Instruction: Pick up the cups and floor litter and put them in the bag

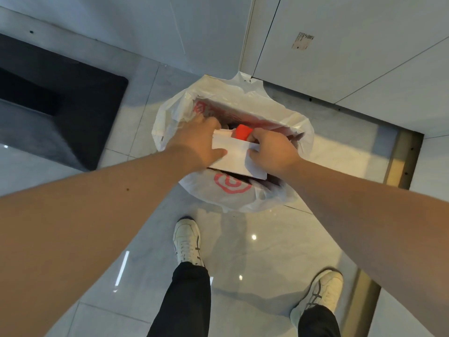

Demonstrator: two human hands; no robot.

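Observation:
A white plastic bag (245, 98) with red print stands open on the tiled floor in front of me. Over its mouth I hold a flat white paper box (237, 155) with both hands. My left hand (198, 142) grips the box's left side, thumb on top. My right hand (273, 149) clasps its right edge. A small red object (241, 132) shows just past the box, inside the bag opening, touching my right fingers. The bag's other contents are dark and mostly hidden.
A dark floor mat (73, 113) lies to the left. A white door or panel (352, 49) with a metal threshold strip (403, 161) is at the right. My two white sneakers (187, 242) stand on the glossy tiles below the bag.

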